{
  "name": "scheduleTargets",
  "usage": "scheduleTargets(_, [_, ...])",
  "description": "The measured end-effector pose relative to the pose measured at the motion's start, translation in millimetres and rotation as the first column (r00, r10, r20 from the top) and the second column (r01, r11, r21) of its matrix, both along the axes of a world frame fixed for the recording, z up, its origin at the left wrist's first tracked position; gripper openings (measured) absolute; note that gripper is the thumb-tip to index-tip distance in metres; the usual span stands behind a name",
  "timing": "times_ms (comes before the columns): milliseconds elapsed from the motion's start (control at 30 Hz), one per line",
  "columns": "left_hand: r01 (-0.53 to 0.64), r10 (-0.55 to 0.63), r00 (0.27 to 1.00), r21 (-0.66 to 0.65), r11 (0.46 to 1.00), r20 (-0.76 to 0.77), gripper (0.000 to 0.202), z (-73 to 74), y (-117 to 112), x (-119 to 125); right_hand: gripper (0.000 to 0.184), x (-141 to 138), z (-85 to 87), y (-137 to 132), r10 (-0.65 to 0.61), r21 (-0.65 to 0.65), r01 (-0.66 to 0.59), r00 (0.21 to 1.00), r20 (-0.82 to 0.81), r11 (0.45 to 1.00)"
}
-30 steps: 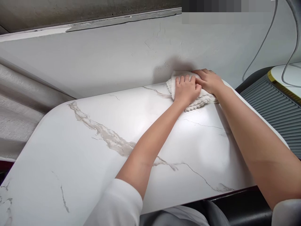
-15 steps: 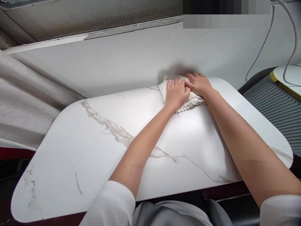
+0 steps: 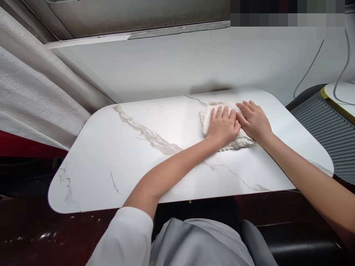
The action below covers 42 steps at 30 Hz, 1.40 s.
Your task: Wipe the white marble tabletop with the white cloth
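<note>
A folded white cloth (image 3: 240,142) lies on the white marble-patterned table top (image 3: 144,162), right of its middle. My left hand (image 3: 223,123) presses flat on the cloth with fingers stretched out and close together. My right hand (image 3: 254,120) lies flat on the same cloth beside it, fingers extended, the thumbs touching. Most of the cloth is hidden under the two hands.
A pale wall (image 3: 166,70) runs behind the table. A grey curtain (image 3: 30,96) hangs at the left. At the right stand a ribbed grey object (image 3: 330,133) and a white surface with a gold rim (image 3: 337,96), with cables (image 3: 307,72) hanging above.
Both hands have slid the cloth away from the wall, towards me and a little to the right on the table top. The view has pulled back, showing the table's whole near edge.
</note>
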<state>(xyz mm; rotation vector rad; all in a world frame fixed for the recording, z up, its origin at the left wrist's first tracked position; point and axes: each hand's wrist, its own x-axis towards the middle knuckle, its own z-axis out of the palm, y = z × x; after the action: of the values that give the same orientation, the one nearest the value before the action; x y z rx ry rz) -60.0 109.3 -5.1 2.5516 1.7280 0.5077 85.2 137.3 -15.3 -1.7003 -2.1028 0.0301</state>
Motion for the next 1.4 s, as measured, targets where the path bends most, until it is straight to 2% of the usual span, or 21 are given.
scheduleTargets(233, [0.100, -0.099, 0.993, 0.018, 0.995, -0.065, 0.054, 2.7, -72, 2, 0.053, 9, 0.3, -80, 0.010, 0.042, -0.012, 0.999, 0.043, 0.999])
scheduleTargets(367, [0.156, -0.153, 0.985, 0.035, 0.987, -0.080, 0.054, 4.3, -100, -3, 0.055, 5, 3.7, -115, -0.010, 0.044, 0.007, 0.997, 0.074, 0.999])
scheduleTargets(567, [0.210, -0.208, 0.976, 0.030, 0.977, -0.057, 0.056, 3.5, -120, -25, 0.053, -14, 6.6, -142, 0.028, 0.026, -0.029, 0.999, 0.044, 0.999])
scheduleTargets(767, [0.209, -0.208, 0.977, 0.012, 0.978, -0.053, 0.057, 3.3, -130, -58, 0.049, -46, 6.6, -146, 0.090, 0.071, -0.088, 0.995, -0.029, 0.994])
scheduleTargets(933, [0.157, -0.157, 0.986, -0.003, 0.988, -0.058, 0.056, 4.4, -121, -76, 0.044, -68, 10.1, -129, 0.172, 0.046, -0.170, 0.984, -0.039, 0.984])
scheduleTargets(1100, [0.076, -0.077, 0.996, -0.023, 0.997, -0.033, 0.054, 4.2, -97, -88, 0.041, -85, 11.5, -97, 0.219, 0.041, -0.219, 0.976, -0.012, 0.975])
scheduleTargets(1233, [0.000, 0.000, 1.000, -0.045, 0.999, 0.009, 0.052, 4.5, -62, -99, 0.040, -99, 10.0, -60, 0.235, 0.040, -0.234, 0.972, -0.028, 0.971])
scheduleTargets(1400, [0.020, -0.017, 0.998, -0.048, 0.999, 0.063, 0.047, 5.8, -3, -113, 0.039, -116, 6.7, -6, 0.136, 0.046, -0.134, 0.989, -0.061, 0.990])
